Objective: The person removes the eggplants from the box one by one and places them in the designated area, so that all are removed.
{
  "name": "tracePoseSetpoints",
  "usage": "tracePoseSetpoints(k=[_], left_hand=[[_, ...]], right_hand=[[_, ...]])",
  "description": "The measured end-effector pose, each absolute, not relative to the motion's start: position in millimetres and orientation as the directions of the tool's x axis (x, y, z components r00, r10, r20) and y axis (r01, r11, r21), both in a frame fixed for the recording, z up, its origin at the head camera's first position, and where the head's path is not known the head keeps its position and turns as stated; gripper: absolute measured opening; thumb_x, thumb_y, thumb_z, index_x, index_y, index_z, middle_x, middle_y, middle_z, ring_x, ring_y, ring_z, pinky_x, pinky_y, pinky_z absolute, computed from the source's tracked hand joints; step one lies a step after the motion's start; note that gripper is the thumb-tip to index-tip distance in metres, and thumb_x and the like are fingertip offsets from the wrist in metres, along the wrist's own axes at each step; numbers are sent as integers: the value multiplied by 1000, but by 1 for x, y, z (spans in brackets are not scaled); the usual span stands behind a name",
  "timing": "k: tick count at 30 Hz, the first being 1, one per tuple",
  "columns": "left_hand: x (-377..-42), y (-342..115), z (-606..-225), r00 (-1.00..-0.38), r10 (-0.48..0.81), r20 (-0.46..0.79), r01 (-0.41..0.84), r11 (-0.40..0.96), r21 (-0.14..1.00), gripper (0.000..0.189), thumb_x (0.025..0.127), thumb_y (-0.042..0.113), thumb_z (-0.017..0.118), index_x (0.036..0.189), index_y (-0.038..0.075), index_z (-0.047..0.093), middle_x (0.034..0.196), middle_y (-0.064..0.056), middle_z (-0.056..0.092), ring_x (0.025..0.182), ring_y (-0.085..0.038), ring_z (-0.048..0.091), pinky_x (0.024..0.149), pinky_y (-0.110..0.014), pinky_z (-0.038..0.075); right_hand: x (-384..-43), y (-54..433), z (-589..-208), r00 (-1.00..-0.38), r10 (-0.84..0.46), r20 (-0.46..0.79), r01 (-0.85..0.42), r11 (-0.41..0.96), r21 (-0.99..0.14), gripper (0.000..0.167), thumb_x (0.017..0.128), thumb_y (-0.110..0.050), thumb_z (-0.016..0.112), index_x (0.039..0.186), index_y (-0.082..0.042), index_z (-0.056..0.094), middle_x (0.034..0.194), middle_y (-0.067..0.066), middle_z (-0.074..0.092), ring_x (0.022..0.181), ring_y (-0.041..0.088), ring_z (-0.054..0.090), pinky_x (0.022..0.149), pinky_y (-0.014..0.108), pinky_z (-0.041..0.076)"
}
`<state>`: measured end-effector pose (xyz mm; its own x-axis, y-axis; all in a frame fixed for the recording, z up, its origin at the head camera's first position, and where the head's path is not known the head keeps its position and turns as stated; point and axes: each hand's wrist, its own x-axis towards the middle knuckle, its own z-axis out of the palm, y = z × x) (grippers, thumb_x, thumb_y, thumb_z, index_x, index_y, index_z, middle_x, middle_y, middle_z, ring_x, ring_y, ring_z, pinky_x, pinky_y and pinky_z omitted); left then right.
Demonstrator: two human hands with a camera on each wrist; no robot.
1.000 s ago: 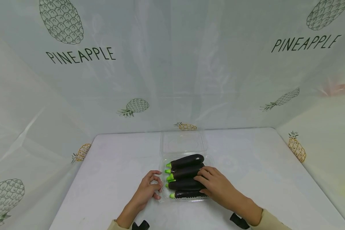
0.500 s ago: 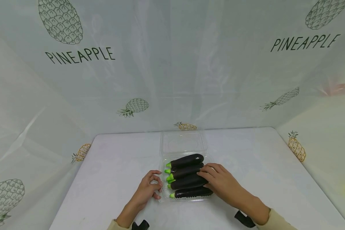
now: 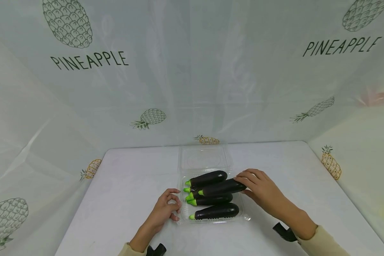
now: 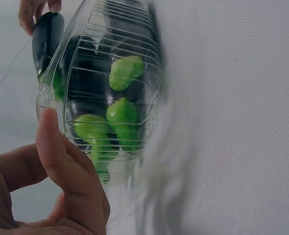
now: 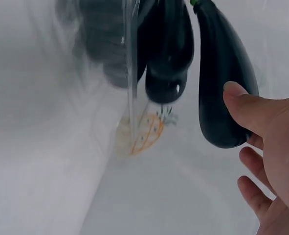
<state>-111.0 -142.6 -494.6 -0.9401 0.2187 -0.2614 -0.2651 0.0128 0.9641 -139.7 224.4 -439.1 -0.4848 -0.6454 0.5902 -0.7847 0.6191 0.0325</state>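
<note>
My right hand (image 3: 260,188) pinches the blunt end of a dark eggplant (image 3: 222,187) between thumb and fingers. In the right wrist view this eggplant (image 5: 222,78) is raised, its green stem pointing away from the hand. Below it, several more eggplants lie side by side in a clear plastic clamshell box (image 3: 216,222), their green stems toward the left. The fingers of my left hand (image 3: 164,209) are loosely bent at the left side of the box. In the left wrist view, a fingertip of the left hand (image 4: 71,171) touches the rim of the box (image 4: 45,95).
The clear lid (image 3: 203,159) stands open at the back of the box. Both rest on a white table (image 3: 131,177). A pale curtain (image 3: 211,81) printed with pineapples hangs behind and along the sides. Dark wrist devices (image 3: 284,232) show at both forearms.
My right hand has lifted one eggplant from among the others and moved it up and to the right, leaving a gap in front. The left hand has stayed at the box edge.
</note>
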Motion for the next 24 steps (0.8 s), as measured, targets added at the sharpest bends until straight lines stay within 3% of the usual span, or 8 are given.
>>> tracePoseSetpoints(k=[9,15,24], left_hand=[[-111,-143,-494,-939,224,-263,-269,5,963,50,96,-4,62,142,-7,42,100,-6,52,75,-15,57,51,-22,55],[-111,-143,-494,-939,223,-262,-267,7,964,50,96,-4,62,142,-7,42,100,-6,52,76,-16,57,51,-22,55],[-111,-143,-495,-940,217,-265,-270,6,963,49,97,-4,62,142,-6,43,100,-6,53,75,-16,57,50,-23,55]], right_hand=[[-152,252,-435,-506,-596,624,-771,637,-17,71,60,5,96,125,-8,71,122,3,69,111,29,63,98,36,47],[-161,270,-436,-507,-566,650,-764,645,-34,73,58,8,95,126,-5,71,121,6,71,110,31,63,107,23,38],[-173,297,-440,-567,-513,645,-719,690,-84,72,59,15,94,125,-3,71,118,10,71,108,31,60,108,14,31]])
